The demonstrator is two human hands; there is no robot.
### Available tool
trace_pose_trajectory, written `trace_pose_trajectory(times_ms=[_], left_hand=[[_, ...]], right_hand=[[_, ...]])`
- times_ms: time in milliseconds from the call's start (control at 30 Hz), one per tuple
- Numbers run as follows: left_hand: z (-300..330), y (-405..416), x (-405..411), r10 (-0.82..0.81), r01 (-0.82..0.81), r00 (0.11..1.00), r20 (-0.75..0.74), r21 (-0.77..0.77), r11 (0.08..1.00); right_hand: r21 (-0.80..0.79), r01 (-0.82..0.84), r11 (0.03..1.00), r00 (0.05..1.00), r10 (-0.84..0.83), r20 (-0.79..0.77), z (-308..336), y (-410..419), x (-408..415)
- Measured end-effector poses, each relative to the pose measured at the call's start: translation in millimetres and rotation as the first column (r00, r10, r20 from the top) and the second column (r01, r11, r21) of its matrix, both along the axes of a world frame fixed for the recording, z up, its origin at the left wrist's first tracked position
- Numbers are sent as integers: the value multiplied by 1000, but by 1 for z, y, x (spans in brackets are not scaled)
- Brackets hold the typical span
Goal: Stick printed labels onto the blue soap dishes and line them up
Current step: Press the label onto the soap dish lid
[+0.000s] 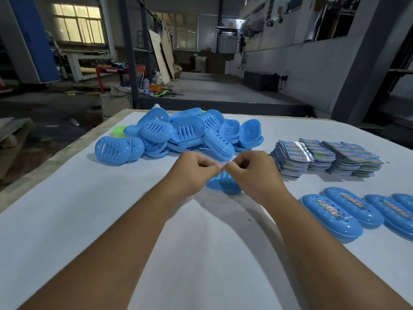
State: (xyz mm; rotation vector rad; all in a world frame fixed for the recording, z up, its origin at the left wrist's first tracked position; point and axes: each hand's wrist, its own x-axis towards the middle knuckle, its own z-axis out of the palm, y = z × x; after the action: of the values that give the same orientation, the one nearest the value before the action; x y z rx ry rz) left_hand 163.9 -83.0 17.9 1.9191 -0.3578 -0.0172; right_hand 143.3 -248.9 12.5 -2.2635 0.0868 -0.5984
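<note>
now we pinch something small, likely tape or label backing, between left hand [194, 170] and right hand [252, 170] above a soap dish [223, 186]; next, press it down.

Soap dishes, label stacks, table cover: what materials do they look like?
Soap dishes: moulded blue plastic, semi-glossy; light glints on the rims and the slots are cleanly formed.
Label stacks: printed paper or film, glossy; the top sheets reflect light. Which of the two is unclear.
Table cover: matte white sheet, probably paper or thin board; no shine, flat and uncreased.
</note>
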Motion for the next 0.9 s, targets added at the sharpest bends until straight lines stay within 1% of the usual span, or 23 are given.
trace_pose_trajectory(times_ms=[100,200,300,400,467,533,600,667,733,767,833,900], left_hand=[[-2,-1,1,-27,22,997,-68,-75,997],[-4,-1,2,-48,37,992,-121,-94,995],[-4,0,3,-49,34,990,-136,-108,994],[-6,-1,5,-27,14,992,-120,-106,994],[-7,0,7,-4,-6,995,-95,-106,994],[-6,1,8,14,-17,999,-43,-79,997],[-6,3,10,38,-37,999,16,-48,998],[-7,3,12,60,-58,997,49,-34,998],[-8,2,12,60,-59,997,50,-27,998],[-9,1,12,55,-54,997,47,-23,998],[-10,0,13,50,-50,998,35,-13,999],[-10,0,14,60,-59,998,24,-7,998]], right_hand=[[2,-7,1000,1000,7,8,0,1,2],[15,-18,1000,1000,18,7,-1,1,1],[10,-43,999,999,43,9,-1,0,2],[-9,-91,996,996,91,18,-3,0,3],[-42,-160,986,986,162,36,-4,-2,3],[-89,-253,963,966,257,36,-5,-2,1],[-109,-289,951,956,293,24,-6,-1,1],[-95,-201,975,978,205,42,-7,-3,4],[-44,-66,997,997,68,42,-5,-8,8],[-6,-28,1000,999,28,25,-4,-11,9],[69,-28,997,999,30,-17,-2,-14,10],[109,-49,993,997,54,-47,-1,-14,10]])
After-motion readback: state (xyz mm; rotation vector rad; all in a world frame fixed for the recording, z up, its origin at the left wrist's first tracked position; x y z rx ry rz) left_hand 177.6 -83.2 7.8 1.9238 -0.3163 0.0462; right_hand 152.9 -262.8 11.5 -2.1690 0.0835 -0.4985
